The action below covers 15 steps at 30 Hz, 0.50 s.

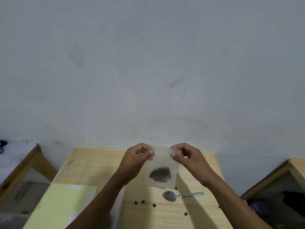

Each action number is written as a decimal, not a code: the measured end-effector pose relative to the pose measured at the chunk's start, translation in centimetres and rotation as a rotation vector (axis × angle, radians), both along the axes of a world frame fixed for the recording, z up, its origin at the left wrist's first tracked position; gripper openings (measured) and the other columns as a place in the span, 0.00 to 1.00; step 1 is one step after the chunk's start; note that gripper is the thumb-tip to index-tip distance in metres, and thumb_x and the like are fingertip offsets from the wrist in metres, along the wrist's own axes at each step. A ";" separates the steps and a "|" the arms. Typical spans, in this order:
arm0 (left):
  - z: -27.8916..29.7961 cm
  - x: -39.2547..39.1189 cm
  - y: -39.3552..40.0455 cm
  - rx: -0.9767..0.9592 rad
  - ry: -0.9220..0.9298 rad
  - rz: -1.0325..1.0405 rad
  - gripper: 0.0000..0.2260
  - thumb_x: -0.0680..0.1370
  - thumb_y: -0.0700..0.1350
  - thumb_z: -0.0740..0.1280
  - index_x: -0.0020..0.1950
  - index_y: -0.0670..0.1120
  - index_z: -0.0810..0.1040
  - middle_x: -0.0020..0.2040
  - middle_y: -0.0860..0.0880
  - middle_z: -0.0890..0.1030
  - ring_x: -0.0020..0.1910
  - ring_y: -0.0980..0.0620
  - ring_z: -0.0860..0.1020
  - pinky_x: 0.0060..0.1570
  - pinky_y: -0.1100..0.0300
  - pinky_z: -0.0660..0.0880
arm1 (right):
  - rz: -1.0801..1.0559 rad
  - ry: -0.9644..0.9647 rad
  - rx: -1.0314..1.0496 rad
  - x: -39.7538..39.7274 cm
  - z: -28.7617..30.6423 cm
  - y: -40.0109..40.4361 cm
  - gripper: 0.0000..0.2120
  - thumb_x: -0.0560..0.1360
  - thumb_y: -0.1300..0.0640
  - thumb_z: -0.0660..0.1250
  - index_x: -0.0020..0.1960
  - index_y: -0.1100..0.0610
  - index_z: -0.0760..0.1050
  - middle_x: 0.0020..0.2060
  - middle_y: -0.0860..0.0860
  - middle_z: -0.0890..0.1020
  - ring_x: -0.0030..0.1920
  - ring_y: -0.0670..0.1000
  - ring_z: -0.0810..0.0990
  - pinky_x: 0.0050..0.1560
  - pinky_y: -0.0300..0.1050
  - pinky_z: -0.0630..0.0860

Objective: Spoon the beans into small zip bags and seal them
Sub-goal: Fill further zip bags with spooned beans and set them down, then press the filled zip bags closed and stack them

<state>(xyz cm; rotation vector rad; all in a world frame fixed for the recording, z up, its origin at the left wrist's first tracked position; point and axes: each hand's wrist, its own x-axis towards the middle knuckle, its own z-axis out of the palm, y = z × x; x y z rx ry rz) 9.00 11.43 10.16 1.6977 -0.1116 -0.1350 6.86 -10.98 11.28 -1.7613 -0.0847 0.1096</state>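
A small clear zip bag (162, 160) hangs upright above the wooden table (92, 169). A dark clump of beans (160, 175) sits in its lower part. My left hand (137, 157) pinches the bag's top left corner. My right hand (184, 154) pinches the top right corner. Whether the zip strip between them is closed cannot be told. A metal spoon (179, 195) lies on the table just below the bag, bowl to the left. Several loose beans (143, 202) are scattered on the wood near the spoon.
A pale yellow-green sheet (66, 205) lies at the table's front left. A second table (21, 156) stands to the left and another table's edge (297, 166) to the right. A grey wall (148, 71) rises right behind the table.
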 end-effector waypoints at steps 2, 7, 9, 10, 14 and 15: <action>0.1 -0.1 -0.3 0.124 -0.042 -0.005 0.02 0.76 0.41 0.70 0.44 0.47 0.82 0.39 0.49 0.83 0.39 0.54 0.79 0.44 0.61 0.76 | 0.032 -0.050 -0.107 0.3 0.3 0.3 0.05 0.72 0.53 0.74 0.47 0.48 0.81 0.39 0.43 0.79 0.42 0.44 0.76 0.45 0.36 0.71; 0.6 -0.4 -0.9 0.271 -0.129 0.012 0.03 0.76 0.41 0.70 0.43 0.46 0.82 0.34 0.53 0.79 0.32 0.61 0.72 0.36 0.69 0.70 | 0.105 -0.210 -0.455 0.7 1.0 2.2 0.02 0.72 0.52 0.71 0.43 0.49 0.78 0.41 0.43 0.80 0.42 0.44 0.76 0.45 0.42 0.75; 0.8 -0.5 -0.7 0.298 -0.160 0.021 0.03 0.76 0.41 0.70 0.42 0.47 0.82 0.34 0.53 0.79 0.31 0.62 0.72 0.35 0.70 0.70 | 0.121 -0.228 -0.502 0.9 1.2 2.5 0.03 0.73 0.51 0.69 0.44 0.50 0.78 0.41 0.42 0.79 0.42 0.44 0.76 0.46 0.46 0.76; 0.9 -0.6 -0.5 0.304 -0.170 0.022 0.03 0.76 0.42 0.71 0.42 0.48 0.82 0.34 0.53 0.80 0.32 0.62 0.73 0.36 0.69 0.71 | 0.131 -0.232 -0.518 1.0 1.1 2.6 0.04 0.73 0.51 0.68 0.44 0.50 0.78 0.41 0.42 0.79 0.42 0.44 0.76 0.46 0.48 0.76; 0.8 -0.6 0.1 0.318 -0.185 0.005 0.04 0.75 0.41 0.71 0.41 0.49 0.81 0.37 0.52 0.82 0.35 0.59 0.75 0.41 0.62 0.73 | 0.154 -0.265 -0.529 0.9 0.3 3.5 0.02 0.74 0.50 0.67 0.43 0.48 0.75 0.41 0.41 0.77 0.43 0.44 0.75 0.46 0.48 0.75; 0.8 -0.7 0.2 0.312 -0.186 0.008 0.04 0.75 0.41 0.71 0.41 0.48 0.81 0.37 0.51 0.82 0.35 0.59 0.75 0.41 0.63 0.73 | 0.147 -0.282 -0.519 0.9 0.1 3.7 0.03 0.74 0.50 0.66 0.42 0.46 0.73 0.41 0.41 0.77 0.43 0.44 0.75 0.45 0.47 0.75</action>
